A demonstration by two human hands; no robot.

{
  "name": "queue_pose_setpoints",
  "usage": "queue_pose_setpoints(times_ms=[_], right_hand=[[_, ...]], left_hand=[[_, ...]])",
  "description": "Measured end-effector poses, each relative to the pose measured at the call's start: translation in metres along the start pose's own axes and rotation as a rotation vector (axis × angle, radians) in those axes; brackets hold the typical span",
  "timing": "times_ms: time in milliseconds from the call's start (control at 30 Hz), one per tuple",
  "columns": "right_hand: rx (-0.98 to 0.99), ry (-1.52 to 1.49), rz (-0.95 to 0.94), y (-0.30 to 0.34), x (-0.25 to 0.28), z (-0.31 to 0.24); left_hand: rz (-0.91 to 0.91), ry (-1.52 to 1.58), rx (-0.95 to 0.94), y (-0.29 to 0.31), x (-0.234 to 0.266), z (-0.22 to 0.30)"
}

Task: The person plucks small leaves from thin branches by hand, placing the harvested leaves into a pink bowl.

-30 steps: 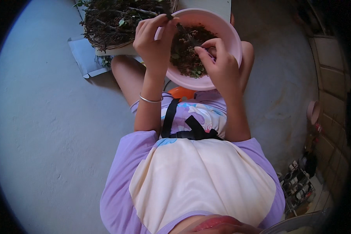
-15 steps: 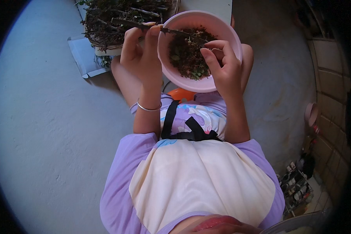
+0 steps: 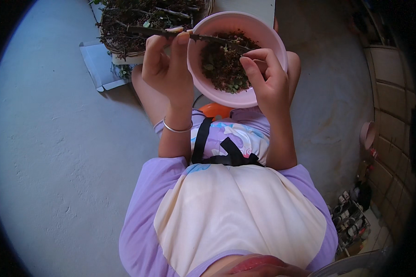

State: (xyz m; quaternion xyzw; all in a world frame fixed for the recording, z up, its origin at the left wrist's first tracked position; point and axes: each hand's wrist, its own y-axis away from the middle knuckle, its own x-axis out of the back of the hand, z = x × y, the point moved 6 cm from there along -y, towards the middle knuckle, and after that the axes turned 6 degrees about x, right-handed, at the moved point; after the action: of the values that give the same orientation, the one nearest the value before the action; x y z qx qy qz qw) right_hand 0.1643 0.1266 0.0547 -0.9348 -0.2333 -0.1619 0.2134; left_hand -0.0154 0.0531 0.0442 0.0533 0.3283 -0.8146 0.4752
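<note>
My left hand (image 3: 168, 64) is closed round a thin dark branch (image 3: 148, 31), gripping it near its middle. The branch reaches across to the right, over a pink basin (image 3: 219, 98). Inside the basin lie small reddish-brown berry clusters (image 3: 222, 69) mixed with green leaves. My right hand (image 3: 269, 76) is above the basin's right side, thumb and forefinger pinched beside the branch's right end. Whatever sits between those fingertips is too small to make out.
A wicker basket (image 3: 107, 41) heaped with cut twigs (image 3: 148, 14) stands at the far left on a pale surface. Beside it lies an open white box (image 3: 97, 67). Something orange (image 3: 215, 111) shows under the basin. A rack of shoes (image 3: 353, 221) stands at lower right.
The branch's left end has dipped slightly. My right hand has shifted a little to the right and stays pinched; my left hand holds nearly still.
</note>
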Motion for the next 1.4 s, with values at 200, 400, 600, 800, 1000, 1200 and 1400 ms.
queue_pose_setpoints(times_ms=[200, 400, 600, 800, 1000, 1200, 1400], right_hand=[[-0.077, -0.072, -0.041, 0.000, -0.001, 0.005], [-0.091, -0.095, -0.052, 0.001, -0.002, 0.011], [-0.111, -0.149, -0.011, 0.001, -0.003, 0.014], [-0.131, -0.287, 0.063, 0.001, -0.006, 0.019], [-0.184, -0.362, 0.092, 0.000, -0.001, 0.022], [-0.194, -0.288, -0.021, 0.003, 0.000, 0.025], [-0.202, -0.227, -0.106, 0.001, -0.001, 0.024]], left_hand=[[-0.001, 0.010, -0.035, 0.001, -0.002, 0.006], [0.015, 0.060, -0.019, 0.001, -0.003, 0.003], [0.018, 0.078, 0.086, 0.001, -0.006, 0.002], [0.022, 0.053, 0.112, 0.003, -0.007, -0.001], [0.027, 0.088, 0.103, 0.003, -0.007, -0.004], [-0.003, 0.106, 0.067, 0.001, -0.007, -0.001], [-0.040, 0.230, 0.077, -0.001, -0.011, 0.002]])
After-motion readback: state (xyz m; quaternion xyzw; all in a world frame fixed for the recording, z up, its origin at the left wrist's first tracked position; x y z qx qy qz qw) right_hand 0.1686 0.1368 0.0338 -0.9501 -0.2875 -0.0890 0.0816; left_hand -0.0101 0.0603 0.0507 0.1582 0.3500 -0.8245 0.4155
